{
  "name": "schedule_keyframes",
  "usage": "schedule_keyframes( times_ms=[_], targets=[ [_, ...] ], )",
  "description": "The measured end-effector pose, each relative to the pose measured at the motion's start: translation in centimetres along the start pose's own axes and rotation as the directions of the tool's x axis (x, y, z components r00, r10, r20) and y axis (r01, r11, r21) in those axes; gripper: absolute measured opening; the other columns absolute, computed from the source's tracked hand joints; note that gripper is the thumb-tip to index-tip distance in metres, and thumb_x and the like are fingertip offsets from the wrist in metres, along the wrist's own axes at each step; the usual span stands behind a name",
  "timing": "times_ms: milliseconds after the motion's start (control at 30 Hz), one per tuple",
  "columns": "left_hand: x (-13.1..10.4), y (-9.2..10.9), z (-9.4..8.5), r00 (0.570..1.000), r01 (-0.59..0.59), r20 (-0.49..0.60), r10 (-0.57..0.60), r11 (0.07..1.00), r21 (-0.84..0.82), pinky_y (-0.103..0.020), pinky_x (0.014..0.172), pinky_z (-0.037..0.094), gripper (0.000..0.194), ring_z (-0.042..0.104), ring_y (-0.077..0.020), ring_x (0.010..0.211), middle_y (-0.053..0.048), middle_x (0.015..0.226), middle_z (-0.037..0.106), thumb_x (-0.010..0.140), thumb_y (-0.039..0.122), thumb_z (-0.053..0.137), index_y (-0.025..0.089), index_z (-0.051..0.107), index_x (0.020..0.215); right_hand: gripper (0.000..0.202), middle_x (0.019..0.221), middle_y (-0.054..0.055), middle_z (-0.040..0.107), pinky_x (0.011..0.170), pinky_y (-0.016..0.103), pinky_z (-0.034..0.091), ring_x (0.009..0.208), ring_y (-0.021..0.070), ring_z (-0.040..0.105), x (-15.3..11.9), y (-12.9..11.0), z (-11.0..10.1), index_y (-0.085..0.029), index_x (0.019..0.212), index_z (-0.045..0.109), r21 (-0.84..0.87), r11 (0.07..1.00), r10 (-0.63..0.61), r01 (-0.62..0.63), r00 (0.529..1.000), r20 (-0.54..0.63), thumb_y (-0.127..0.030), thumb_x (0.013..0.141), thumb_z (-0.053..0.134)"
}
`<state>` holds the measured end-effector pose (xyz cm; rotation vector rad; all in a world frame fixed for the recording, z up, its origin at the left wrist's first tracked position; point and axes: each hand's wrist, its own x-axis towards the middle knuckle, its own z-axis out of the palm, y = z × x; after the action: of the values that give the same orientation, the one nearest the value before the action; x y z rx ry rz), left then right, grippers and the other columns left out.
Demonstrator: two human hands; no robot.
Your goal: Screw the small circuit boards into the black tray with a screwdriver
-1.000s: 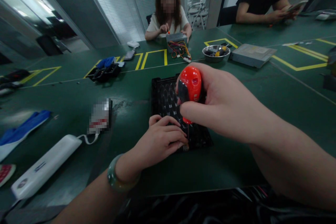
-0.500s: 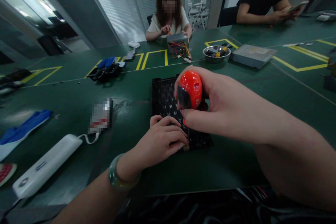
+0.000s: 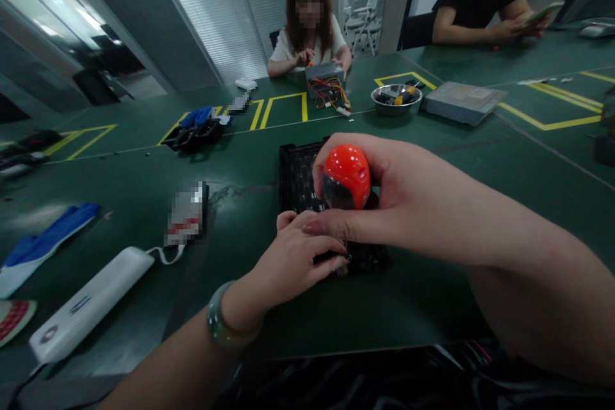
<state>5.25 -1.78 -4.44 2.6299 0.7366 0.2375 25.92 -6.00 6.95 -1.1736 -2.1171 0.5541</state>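
My right hand [image 3: 398, 198] is wrapped snugly around the fat red-and-black handle of a screwdriver [image 3: 354, 163], which stands roughly upright over the black tray [image 3: 295, 173] on the table right in front of me. My right thumb crosses in front of the fingers of my left hand [image 3: 295, 266], can't tell if they actually touch. Left fingers are bent, tips down at the near part of the tray; no idea from here if they're pinching anything. Green bracelet [image 3: 217, 320] on that wrist. Tray sits flat on the green table [image 3: 432, 314]. Off to the left there's a white power bank [image 3: 91, 304] plus a blue and white cloth [image 3: 52, 240]. Further out: a metal bowl [image 3: 382, 107] of bits, a flat grey box [image 3: 464, 102] just beside it, and across from me someone in a light top [image 3: 282, 45] with hands at a grey box trailing coloured wires [image 3: 331, 93].
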Motion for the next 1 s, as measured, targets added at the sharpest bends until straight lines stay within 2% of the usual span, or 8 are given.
schedule_keyframes(
  times_ms=[167,267,533,667,767,833,933,1000],
  targets=[
    [0.2,0.2,-0.1,1.0,-0.012,-0.022,0.012,1.0,-0.006,-0.042,0.091,0.041,0.018,0.059,-0.0267,0.116,0.001,0.106,0.076,0.095,0.039,0.062,0.029,0.074,0.104,0.039,0.097,-0.001,0.062,0.065,0.028,0.047,0.08,0.0147,0.058,-0.4,0.2,0.2,-0.021,0.111,0.054,-0.025,0.998,0.058,-0.059,0.997,-0.05,-0.04,0.084,0.074],
    [0.2,0.2,-0.2,1.0,-0.017,-0.022,0.017,1.0,0.003,-0.043,0.092,0.04,0.019,0.058,-0.0278,0.118,0.0,0.104,0.076,0.095,0.04,0.063,0.029,0.075,0.103,0.043,0.095,-0.001,0.061,0.061,0.027,0.046,0.078,0.0149,0.058,-0.6,0.3,0.1,-0.022,0.111,0.052,0.002,0.998,0.056,-0.056,0.995,-0.078,-0.041,0.081,0.076],
    [0.0,0.2,-0.3,0.995,-0.075,-0.066,0.072,0.996,-0.044,-0.044,0.095,0.04,0.02,0.061,-0.0263,0.114,-0.002,0.108,0.076,0.094,0.041,0.064,0.028,0.076,0.103,0.014,0.096,0.0,0.061,0.072,0.031,0.048,0.08,0.015,0.056,-0.9,-0.6,-0.5,-0.02,0.097,0.056,-0.013,0.999,0.048,-0.048,0.999,0.011,-0.024,0.085,0.064],
    [0.1,0.3,-0.3,0.998,-0.065,-0.026,0.064,0.997,-0.053,-0.042,0.094,0.04,0.019,0.064,-0.0231,0.106,0.0,0.108,0.077,0.096,0.038,0.062,0.027,0.075,0.104,0.032,0.091,0.0,0.06,0.064,0.029,0.046,0.076,0.0146,0.055,-0.6,-0.2,0.4,-0.021,0.105,0.051,0.022,0.997,0.077,-0.075,0.994,-0.075,-0.041,0.088,0.068],
    [0.2,0.3,-0.4,0.999,-0.053,-0.001,0.053,0.997,-0.056,-0.041,0.097,0.038,0.016,0.065,-0.0202,0.103,0.002,0.106,0.077,0.097,0.036,0.062,0.028,0.075,0.103,0.047,0.088,-0.001,0.059,0.06,0.028,0.045,0.074,0.0148,0.055,-0.4,0.0,0.8,-0.021,0.106,0.05,0.03,0.996,0.091,-0.087,0.985,-0.149,-0.054,0.082,0.073],
    [0.2,0.3,-0.4,0.998,-0.054,-0.021,0.054,0.998,-0.036,-0.042,0.099,0.036,0.015,0.064,-0.0217,0.108,0.003,0.107,0.077,0.095,0.037,0.064,0.029,0.076,0.102,0.039,0.088,-0.001,0.059,0.063,0.029,0.046,0.076,0.0153,0.056,-0.3,-0.1,0.6,-0.02,0.102,0.053,0.008,0.997,0.075,-0.074,0.988,-0.134,-0.05,0.084,0.072],
    [0.1,0.2,-0.3,0.998,-0.061,-0.035,0.06,0.998,-0.025,-0.044,0.101,0.035,0.017,0.06,-0.0244,0.115,0.002,0.108,0.076,0.095,0.038,0.064,0.03,0.076,0.103,0.019,0.097,0.0,0.062,0.075,0.031,0.05,0.086,0.0162,0.059,-0.4,-0.6,0.1,-0.02,0.1,0.059,0.0,1.0,0.03,-0.03,0.996,-0.088,-0.033,0.088,0.066],
    [0.0,0.1,-0.2,0.996,-0.074,-0.062,0.071,0.997,-0.036,-0.045,0.101,0.036,0.018,0.059,-0.0256,0.117,0.0,0.109,0.076,0.095,0.039,0.064,0.029,0.075,0.105,0.019,0.103,0.0,0.063,0.078,0.031,0.05,0.09,0.0162,0.06,-0.5,-0.9,0.0,-0.021,0.105,0.061,0.019,1.0,0.013,-0.012,0.998,-0.069,-0.025,0.087,0.064]
  ],
)
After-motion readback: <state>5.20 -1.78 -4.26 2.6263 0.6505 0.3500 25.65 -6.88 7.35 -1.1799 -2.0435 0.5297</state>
